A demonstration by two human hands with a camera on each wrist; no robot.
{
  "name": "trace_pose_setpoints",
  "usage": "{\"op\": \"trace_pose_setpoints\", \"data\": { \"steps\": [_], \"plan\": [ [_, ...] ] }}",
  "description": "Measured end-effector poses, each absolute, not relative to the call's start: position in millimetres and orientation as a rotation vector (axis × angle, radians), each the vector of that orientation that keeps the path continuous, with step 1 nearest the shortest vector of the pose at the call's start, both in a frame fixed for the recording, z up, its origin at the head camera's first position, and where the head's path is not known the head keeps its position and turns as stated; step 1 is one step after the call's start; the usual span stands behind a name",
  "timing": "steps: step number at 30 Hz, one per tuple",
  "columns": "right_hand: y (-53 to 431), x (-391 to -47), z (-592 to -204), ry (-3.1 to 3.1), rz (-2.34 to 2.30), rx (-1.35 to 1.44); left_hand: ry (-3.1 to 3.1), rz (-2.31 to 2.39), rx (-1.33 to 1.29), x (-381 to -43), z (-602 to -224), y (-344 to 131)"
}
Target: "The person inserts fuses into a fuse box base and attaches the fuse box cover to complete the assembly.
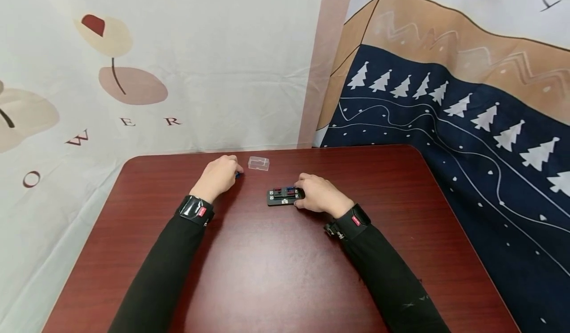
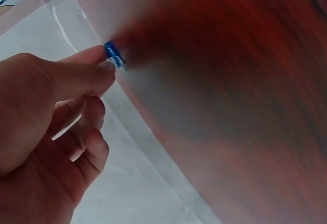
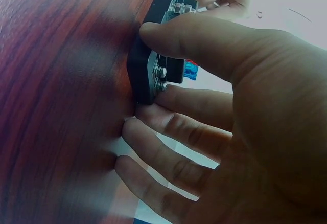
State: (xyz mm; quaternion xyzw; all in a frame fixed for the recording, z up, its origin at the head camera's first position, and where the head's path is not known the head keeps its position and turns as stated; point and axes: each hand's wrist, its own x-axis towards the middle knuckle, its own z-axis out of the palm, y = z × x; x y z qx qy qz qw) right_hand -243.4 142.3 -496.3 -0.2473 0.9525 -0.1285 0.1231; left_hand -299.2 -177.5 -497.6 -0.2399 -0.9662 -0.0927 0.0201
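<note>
The black block (image 1: pixel 282 196) lies flat on the table (image 1: pixel 262 278), a little beyond its middle, with its long side running across. Red and blue pieces sit along its top, and silver screws show at its end in the right wrist view. The right hand (image 1: pixel 319 194) grips the block's right end, thumb on the near side and forefinger on the far side, the gap between them only as wide as the block; the other 3 fingers spread out beside it, the outer tips down at the table.

The small blue piece (image 2: pixel 113 55) is near the table's back edge, to the left of the block and well apart from it. The left hand (image 1: pixel 218 178) pinches it between thumb and forefinger, nearly closed, with the other 3 fingers loosely bent. I cannot tell whether the piece touches the table.

Just right of the left hand stands a clear box (image 1: pixel 259 163), near the back edge. Both arms wear black sleeves (image 1: pixel 153 273) with dark wrist straps. Behind the table hang a pale cloth (image 1: pixel 240 51) with printed letters and a navy-and-tan cloth (image 1: pixel 401 110) with white trees.
</note>
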Motion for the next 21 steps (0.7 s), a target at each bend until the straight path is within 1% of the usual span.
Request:
{"op": "trace_pose_setpoints", "data": {
  "steps": [5,21],
  "plan": [
    [141.3,-243.2,-495.4,2.779,-0.379,-0.716,-2.990,-0.289,-0.751,-301.7,-501.3,-180.6],
    [141.0,-242.2,-495.1,2.777,-0.399,-0.721,-3.078,-0.350,-0.615,-299.4,-504.0,-179.7]
  ]
}}
